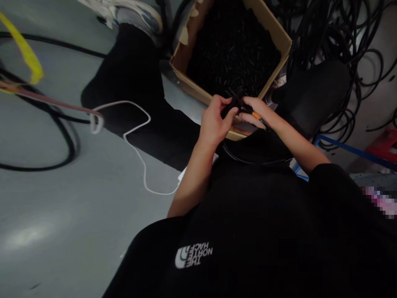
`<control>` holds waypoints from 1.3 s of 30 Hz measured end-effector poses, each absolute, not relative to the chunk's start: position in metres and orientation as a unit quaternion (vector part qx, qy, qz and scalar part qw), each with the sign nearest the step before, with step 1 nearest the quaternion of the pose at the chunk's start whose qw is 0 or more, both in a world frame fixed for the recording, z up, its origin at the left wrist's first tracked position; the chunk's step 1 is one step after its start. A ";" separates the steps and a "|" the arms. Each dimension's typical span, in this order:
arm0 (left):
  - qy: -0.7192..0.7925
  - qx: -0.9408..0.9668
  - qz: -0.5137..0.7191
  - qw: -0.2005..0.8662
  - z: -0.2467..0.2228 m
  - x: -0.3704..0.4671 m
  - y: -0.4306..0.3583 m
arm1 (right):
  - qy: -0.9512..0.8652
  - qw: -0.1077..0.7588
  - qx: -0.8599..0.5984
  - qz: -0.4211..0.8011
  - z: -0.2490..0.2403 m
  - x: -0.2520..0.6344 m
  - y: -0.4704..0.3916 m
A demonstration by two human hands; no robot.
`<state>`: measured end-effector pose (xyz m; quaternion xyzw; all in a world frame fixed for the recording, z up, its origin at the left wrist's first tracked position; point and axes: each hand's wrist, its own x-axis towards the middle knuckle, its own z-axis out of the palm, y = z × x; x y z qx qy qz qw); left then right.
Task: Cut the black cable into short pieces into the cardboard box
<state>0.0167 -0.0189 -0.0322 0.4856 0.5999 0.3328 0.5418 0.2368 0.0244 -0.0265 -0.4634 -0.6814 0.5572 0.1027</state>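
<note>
Both hands meet over the near edge of a cardboard box [192,89] full of small black pieces. My left hand [215,118] is closed, thumb against fingers, on a black cable [235,157] that loops below the hands across the lap. My right hand [256,109] wraps round a plier-like hand tool [259,117] with orange and black handles. The tool's dark head sits close to the part in the left fingers; whether they touch is hard to tell in the dim light.
Black cables lie tangled [331,37] at the upper right, and a thick black cable [66,136] curves over the grey floor at left. A white cord [144,165] crosses my leg. Blue bars [350,148] and a red object [384,147] stand at right.
</note>
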 end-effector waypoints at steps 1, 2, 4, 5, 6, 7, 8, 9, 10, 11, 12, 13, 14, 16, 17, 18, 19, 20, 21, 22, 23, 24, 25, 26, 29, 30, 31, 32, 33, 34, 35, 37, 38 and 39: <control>0.601 0.485 0.335 0.540 -0.037 0.017 -0.019 | -0.684 0.096 -0.479 0.542 -0.023 0.236 0.025; 0.602 0.484 0.335 0.540 -0.042 0.017 -0.019 | -0.684 0.089 -0.494 0.529 -0.021 0.234 0.026; 0.605 0.476 0.331 0.546 -0.051 0.018 -0.020 | -0.688 0.072 -0.504 0.517 -0.018 0.233 0.027; 0.603 0.469 0.331 0.553 -0.054 0.018 -0.020 | -0.692 0.064 -0.502 0.514 -0.018 0.233 0.028; 0.600 0.461 0.334 0.562 -0.056 0.019 -0.020 | -0.696 0.056 -0.498 0.515 -0.018 0.234 0.029; 0.595 0.450 0.340 0.572 -0.057 0.020 -0.020 | -0.698 0.050 -0.494 0.516 -0.018 0.235 0.029; 0.588 0.439 0.348 0.584 -0.057 0.021 -0.020 | -0.699 0.048 -0.491 0.517 -0.018 0.236 0.030; 0.580 0.429 0.355 0.595 -0.056 0.022 -0.019 | -0.700 0.050 -0.487 0.520 -0.019 0.238 0.031; 0.571 0.419 0.360 0.607 -0.055 0.022 -0.018 | -0.700 0.056 -0.481 0.525 -0.020 0.240 0.031; 0.564 0.411 0.362 0.618 -0.053 0.023 -0.018 | -0.701 0.065 -0.473 0.529 -0.022 0.243 0.032; 0.558 0.404 0.361 0.628 -0.051 0.023 -0.017 | -0.704 0.075 -0.464 0.533 -0.024 0.245 0.032; 0.554 0.399 0.358 0.637 -0.049 0.023 -0.016 | -0.708 0.084 -0.455 0.534 -0.026 0.247 0.032; 0.551 0.393 0.354 0.645 -0.048 0.023 -0.016 | -0.713 0.092 -0.447 0.532 -0.028 0.249 0.032; 0.546 0.383 0.345 0.660 -0.046 0.023 -0.017 | -0.725 0.101 -0.435 0.525 -0.032 0.251 0.032; 0.543 0.379 0.341 0.667 -0.045 0.024 -0.017 | -0.730 0.102 -0.433 0.520 -0.033 0.251 0.031; 0.540 0.376 0.338 0.673 -0.045 0.024 -0.018 | -0.733 0.101 -0.433 0.514 -0.033 0.251 0.030; 0.537 0.372 0.337 0.678 -0.044 0.024 -0.018 | -0.736 0.099 -0.434 0.509 -0.032 0.251 0.030; 0.535 0.367 0.337 0.682 -0.043 0.024 -0.018 | -0.737 0.096 -0.438 0.505 -0.031 0.251 0.029; 0.534 0.361 0.338 0.686 -0.042 0.023 -0.017 | -0.737 0.092 -0.442 0.503 -0.028 0.250 0.029; 0.534 0.352 0.338 0.690 -0.041 0.023 -0.016 | -0.735 0.088 -0.448 0.502 -0.026 0.250 0.028; 0.533 0.342 0.339 0.695 -0.039 0.023 -0.014 | -0.732 0.084 -0.453 0.502 -0.024 0.250 0.028; 0.533 0.332 0.339 0.700 -0.038 0.023 -0.013 | -0.728 0.079 -0.458 0.503 -0.023 0.250 0.028; 0.533 0.323 0.338 0.705 -0.037 0.023 -0.011 | -0.725 0.074 -0.462 0.504 -0.022 0.250 0.028; 0.533 0.316 0.338 0.709 -0.036 0.024 -0.010 | -0.723 0.068 -0.466 0.506 -0.021 0.251 0.029; 0.533 0.305 0.338 0.714 -0.036 0.025 -0.007 | -0.719 0.061 -0.468 0.510 -0.023 0.255 0.029; 0.531 0.304 0.337 0.716 -0.036 0.026 -0.006 | -0.717 0.063 -0.468 0.513 -0.024 0.256 0.029; 0.528 0.303 0.336 0.718 -0.036 0.025 -0.006 | -0.713 0.067 -0.468 0.517 -0.025 0.257 0.028; 0.525 0.304 0.336 0.721 -0.036 0.025 -0.006 | -0.708 0.073 -0.469 0.523 -0.025 0.258 0.028; 0.521 0.304 0.334 0.724 -0.036 0.024 -0.006 | -0.701 0.080 -0.470 0.530 -0.026 0.258 0.027; 0.518 0.303 0.331 0.728 -0.035 0.023 -0.006 | -0.693 0.087 -0.470 0.539 -0.027 0.259 0.026; 0.516 0.297 0.327 0.734 -0.034 0.022 -0.007 | -0.685 0.095 -0.468 0.550 -0.028 0.258 0.026; 0.508 0.275 0.319 0.752 -0.030 0.019 -0.010 | -0.673 0.109 -0.460 0.569 -0.031 0.258 0.026; 0.501 0.261 0.314 0.763 -0.027 0.018 -0.012 | -0.669 0.116 -0.456 0.576 -0.033 0.258 0.027; 0.492 0.250 0.310 0.774 -0.025 0.016 -0.014 | -0.666 0.123 -0.455 0.579 -0.035 0.257 0.028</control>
